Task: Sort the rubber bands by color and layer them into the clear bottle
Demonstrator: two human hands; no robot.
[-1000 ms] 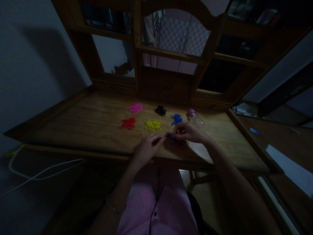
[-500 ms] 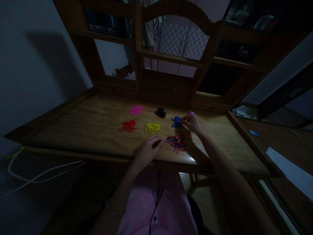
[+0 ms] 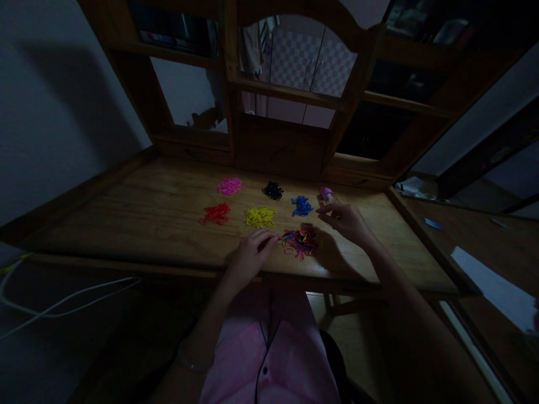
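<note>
Small piles of coloured rubber bands lie on the wooden desk. My left hand (image 3: 254,251) rests at the left edge of the mixed-colour pile (image 3: 300,241), thumb and forefinger pinched together; what is between them is too small to make out. To the right of the blue pile (image 3: 301,206), my right hand (image 3: 346,221) hovers with its thumb and fingers slightly apart and nothing visible in them. The yellow pile (image 3: 260,216) is just beyond my left hand. Farther off lie the red pile (image 3: 216,213), the pink pile (image 3: 231,186) and the black pile (image 3: 273,191).
A small pink-purple object (image 3: 325,193) stands behind my right hand. Shelves with a mirror-like back (image 3: 311,62) rise at the desk's far side. White paper (image 3: 492,286) lies on a surface to the right, and a white cable (image 3: 76,306) hangs at the left.
My right hand has drawn back from the blue pile, toward the right, and its fingers have parted a little. My left hand stays beside the mixed pile. The whole view has shifted slightly.
</note>
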